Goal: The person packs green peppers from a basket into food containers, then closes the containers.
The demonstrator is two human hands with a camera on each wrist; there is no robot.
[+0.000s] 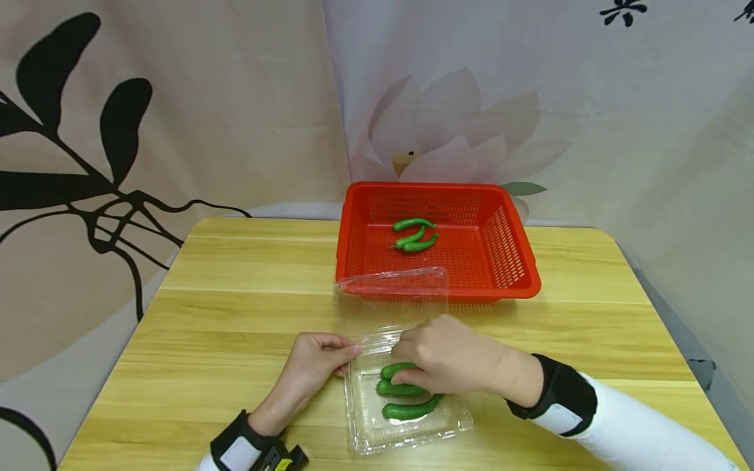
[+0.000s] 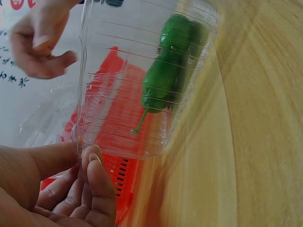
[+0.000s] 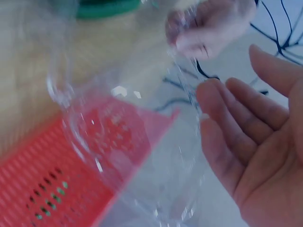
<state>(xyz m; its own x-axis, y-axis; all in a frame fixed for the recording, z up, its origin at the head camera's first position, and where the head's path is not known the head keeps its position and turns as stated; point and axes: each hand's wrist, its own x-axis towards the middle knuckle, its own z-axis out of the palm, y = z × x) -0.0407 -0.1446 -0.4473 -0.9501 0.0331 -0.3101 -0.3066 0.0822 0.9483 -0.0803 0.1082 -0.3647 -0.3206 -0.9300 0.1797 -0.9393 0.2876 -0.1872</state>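
Observation:
A clear plastic clamshell box [image 1: 377, 446] lies on the table with its lid [image 1: 391, 311] folded back toward the basket. Three green chili peppers [image 1: 406, 411] sit side by side in its base, partly covered by my right hand in the head view. At the box's left edge, near the hinge, my left hand [image 1: 318, 363] pinches the plastic between thumb and fingers. My right hand [image 1: 448, 356] is over the box, fingers loosely bent; in the right wrist view its palm [image 3: 265, 161] shows nothing held. Through the clear wall, the left wrist view shows peppers [image 2: 163, 78].
A red plastic basket [image 1: 509, 288] stands at the back of the wooden table [image 1: 247, 294], with three more green chili peppers [image 1: 415, 234] inside. The lid overlaps the basket's front rim in the head view. Behind the table hangs a printed cloth [image 1: 253, 98].

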